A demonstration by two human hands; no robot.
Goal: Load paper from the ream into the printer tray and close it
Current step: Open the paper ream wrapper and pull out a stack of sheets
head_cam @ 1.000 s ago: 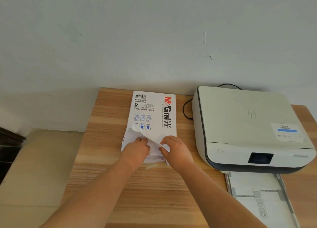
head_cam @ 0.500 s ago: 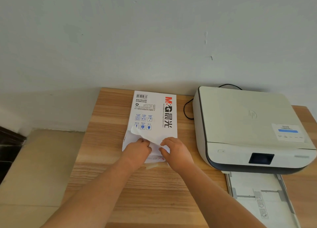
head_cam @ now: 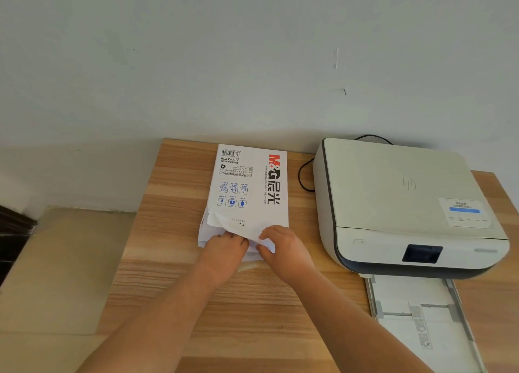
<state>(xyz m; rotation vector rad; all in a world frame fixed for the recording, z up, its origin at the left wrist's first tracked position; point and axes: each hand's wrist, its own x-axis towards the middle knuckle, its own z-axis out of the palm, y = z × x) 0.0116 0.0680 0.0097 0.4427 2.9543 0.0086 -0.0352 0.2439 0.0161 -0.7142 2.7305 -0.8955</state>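
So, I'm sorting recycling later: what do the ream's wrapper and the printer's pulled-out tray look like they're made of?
The ream wrapper looks like printed white paper, matte; its torn end crumples in soft creases. The printer tray looks like pale moulded plastic, with slightly darker grey sliding guides. Neither is certain from looks alone.

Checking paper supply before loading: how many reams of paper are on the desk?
1. The single ream lies on the wooden desk left of the printer, its near end torn open under both hands. Nothing visible suggests another, though the desk's edges run out of view.
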